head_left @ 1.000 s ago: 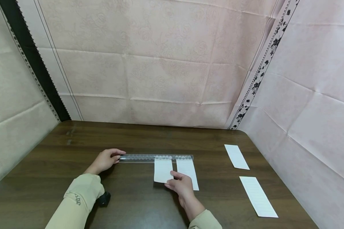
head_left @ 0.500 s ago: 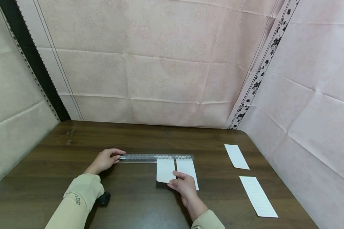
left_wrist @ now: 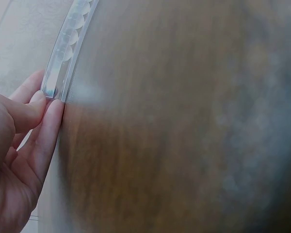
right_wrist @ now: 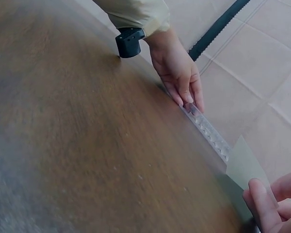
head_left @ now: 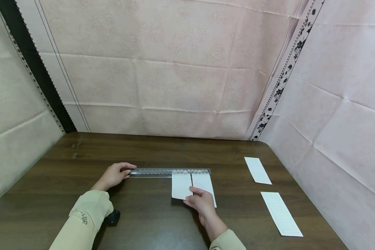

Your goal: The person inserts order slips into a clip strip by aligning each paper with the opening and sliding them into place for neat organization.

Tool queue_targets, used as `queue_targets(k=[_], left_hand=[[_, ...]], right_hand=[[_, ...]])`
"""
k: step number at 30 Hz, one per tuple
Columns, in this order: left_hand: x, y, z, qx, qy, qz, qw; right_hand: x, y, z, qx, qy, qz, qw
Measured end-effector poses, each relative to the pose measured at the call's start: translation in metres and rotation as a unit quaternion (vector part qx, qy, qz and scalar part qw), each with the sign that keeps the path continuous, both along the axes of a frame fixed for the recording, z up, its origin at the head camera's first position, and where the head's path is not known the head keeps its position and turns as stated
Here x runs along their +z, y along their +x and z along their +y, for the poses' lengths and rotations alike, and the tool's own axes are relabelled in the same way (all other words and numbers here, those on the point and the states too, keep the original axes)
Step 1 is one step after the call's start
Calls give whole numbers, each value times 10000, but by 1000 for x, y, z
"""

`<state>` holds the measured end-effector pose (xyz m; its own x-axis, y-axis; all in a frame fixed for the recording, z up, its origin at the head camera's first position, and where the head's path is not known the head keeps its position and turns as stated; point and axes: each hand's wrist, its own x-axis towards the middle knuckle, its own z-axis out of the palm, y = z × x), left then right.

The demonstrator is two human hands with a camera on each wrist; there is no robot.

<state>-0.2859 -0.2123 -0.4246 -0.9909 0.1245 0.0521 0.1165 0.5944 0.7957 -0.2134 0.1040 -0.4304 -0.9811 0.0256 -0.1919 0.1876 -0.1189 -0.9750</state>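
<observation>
My left hand point(head_left: 114, 176) pinches the left end of a clear plastic ruler-like strip point(head_left: 153, 172); a row of round shapes runs along it, plainer in the left wrist view on the strip point(left_wrist: 68, 46). Thumb and fingers of my right hand point(head_left: 202, 205) pinch the lower right corner of a white paper card point(head_left: 181, 185). That card's top edge meets the strip, and its lower edge is lifted off the table. Close to its right, a second white card point(head_left: 203, 181) also meets the strip, partly hidden by my right hand.
Two more white cards lie on the brown wooden table point(head_left: 137, 215) at the right: a far card point(head_left: 258, 171) and a near, faintly lined card point(head_left: 282, 214). Pale patterned cloth point(head_left: 181, 86) hangs behind the table and at both sides.
My right hand has slid the held card to the right along the strip, narrowing the gap to the second card. My left hand and the strip have stayed in place.
</observation>
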Motion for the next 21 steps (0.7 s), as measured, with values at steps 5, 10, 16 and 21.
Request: queue_targets(k=[5,10,16,21], left_hand=[[-1,0,0,-16,20,25,10000],[-2,-1,0,-21,37,31,10000],[-2,-1,0,-33,62,23,10000],[-1,0,-1,-16,11,6,10000]], right_hand=[[1,1,1,17,-8,13,10000],[2,2,2,81,113,103,9998],[5,3,6,27,269,63,9996],[8,4,14,-51,353,36,9994]])
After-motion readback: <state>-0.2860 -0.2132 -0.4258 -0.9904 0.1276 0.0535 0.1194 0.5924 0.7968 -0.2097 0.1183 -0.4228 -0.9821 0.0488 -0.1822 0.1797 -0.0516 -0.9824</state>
